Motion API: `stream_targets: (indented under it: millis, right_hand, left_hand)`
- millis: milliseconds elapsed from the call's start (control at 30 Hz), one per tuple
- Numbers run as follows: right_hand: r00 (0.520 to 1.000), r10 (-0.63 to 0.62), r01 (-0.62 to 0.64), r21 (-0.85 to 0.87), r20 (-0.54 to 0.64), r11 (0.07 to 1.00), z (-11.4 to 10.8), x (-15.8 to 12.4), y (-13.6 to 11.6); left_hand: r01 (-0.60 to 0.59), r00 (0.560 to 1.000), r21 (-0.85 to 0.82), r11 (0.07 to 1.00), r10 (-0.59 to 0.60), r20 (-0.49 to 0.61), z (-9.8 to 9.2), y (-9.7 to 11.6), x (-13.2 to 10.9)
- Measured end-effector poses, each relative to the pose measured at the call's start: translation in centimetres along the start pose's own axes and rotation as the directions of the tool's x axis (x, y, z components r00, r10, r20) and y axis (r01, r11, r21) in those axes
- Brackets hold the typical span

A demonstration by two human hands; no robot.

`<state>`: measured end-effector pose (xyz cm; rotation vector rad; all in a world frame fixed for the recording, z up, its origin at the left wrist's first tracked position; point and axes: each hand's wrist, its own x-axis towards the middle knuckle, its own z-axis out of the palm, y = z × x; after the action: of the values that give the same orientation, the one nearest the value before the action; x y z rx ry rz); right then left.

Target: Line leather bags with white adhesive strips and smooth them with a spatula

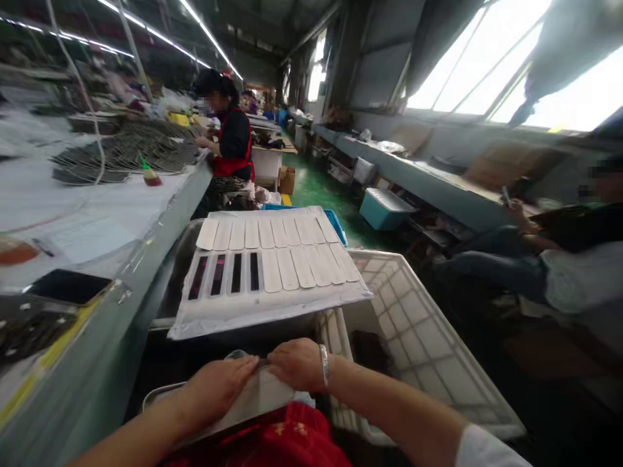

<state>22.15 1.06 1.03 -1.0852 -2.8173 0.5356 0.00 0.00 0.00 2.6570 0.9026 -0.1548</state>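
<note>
Two bare hands meet close together above the person's lap, at the far edge of a pale flat piece (257,397). The left hand (226,383) lies with fingers extended toward that edge; the right hand (298,365) has its fingers bent down over it, and a silver bracelet (324,365) circles its wrist. Whether either hand grips the piece or merely presses on it cannot be told. The piece sits just in front of a red apron (292,438).

Beyond the hands, a white board (272,305) bears two rows of pale strips (306,267); four places at the left of the nearer row show dark strips (236,274). To the right stands a white crate (423,344) with a dark item (370,350) inside, not identifiable.

Along the left runs a desk (165,224) carrying a dark flat slab (71,287), a small bottle (150,176) with a green tip, and a heap of dark grey pieces (131,146). At its far end a co-worker (236,139) stands. A turquoise box (382,213) occupies the green floor (318,175). Another person (569,272) sits at right.
</note>
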Motion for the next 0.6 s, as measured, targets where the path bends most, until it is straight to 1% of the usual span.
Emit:
stream_targets:
  millis: [100, 167, 233, 267, 333, 367, 433, 500, 533, 567, 600]
  right_hand:
    - [0.985, 0.106, -0.116, 0.069, 0.133, 0.991, -1.1, 1.3, 1.3]
    - [0.954, 0.143, -0.18, 0.124, 0.264, 0.976, -1.8, 2.2, 1.9]
    - [0.909, 0.136, -0.221, 0.181, 0.394, 0.958, -2.2, 3.2, 2.2]
    - [0.89, 0.128, -0.235, 0.2, 0.437, 0.951, -2.3, 3.7, 2.3]
    - [0.861, 0.115, -0.255, 0.226, 0.495, 0.94, -2.2, 4.8, 2.5]
    - [0.859, 0.105, -0.251, 0.234, 0.501, 0.939, -2.1, 5.2, 2.6]
    - [0.87, 0.063, -0.208, 0.249, 0.488, 0.946, -1.7, 5.8, 2.5]
    - [0.887, 0.018, -0.157, 0.264, 0.461, 0.952, -1.3, 6.0, 2.4]
    - [0.889, 0.007, -0.151, 0.279, 0.459, 0.948, -1.2, 6.0, 2.4]
    - [0.889, 0.005, -0.163, 0.306, 0.458, 0.938, -1.0, 6.0, 2.6]
    - [0.889, 0.01, -0.189, 0.347, 0.458, 0.919, -0.9, 6.0, 2.8]
  left_hand:
    - [0.021, 0.998, 0.031, 0.999, -0.019, -0.051, 0.7, 0.4, 0.0]
    - [0.026, 0.996, 0.053, 0.998, -0.021, -0.088, 1.8, 0.2, -0.1]
    - [0.024, 0.992, 0.073, 0.997, -0.014, -0.122, 3.2, -0.3, -0.1]
    - [0.022, 0.991, 0.082, 0.996, -0.011, -0.132, 3.9, -0.7, -0.1]
    - [0.012, 0.992, 0.091, 0.996, 0.0, -0.129, 4.9, -1.3, 0.2]
    - [0.01, 0.993, 0.092, 0.996, 0.001, -0.12, 5.0, -1.4, 0.3]
    - [0.026, 0.996, 0.079, 0.997, -0.019, -0.084, 4.2, -1.1, 0.3]
    - [0.06, 0.998, 0.014, 0.998, -0.059, -0.035, 2.1, -0.8, -0.1]
    - [0.072, 0.997, -0.056, 0.996, -0.073, -0.014, 0.8, -0.9, -0.5]
    - [0.075, 0.997, -0.162, 0.984, -0.076, -0.004, -0.6, -1.3, -1.1]
    - [0.082, 0.997, -0.295, 0.952, -0.082, 0.014, -1.8, -1.9, -1.8]
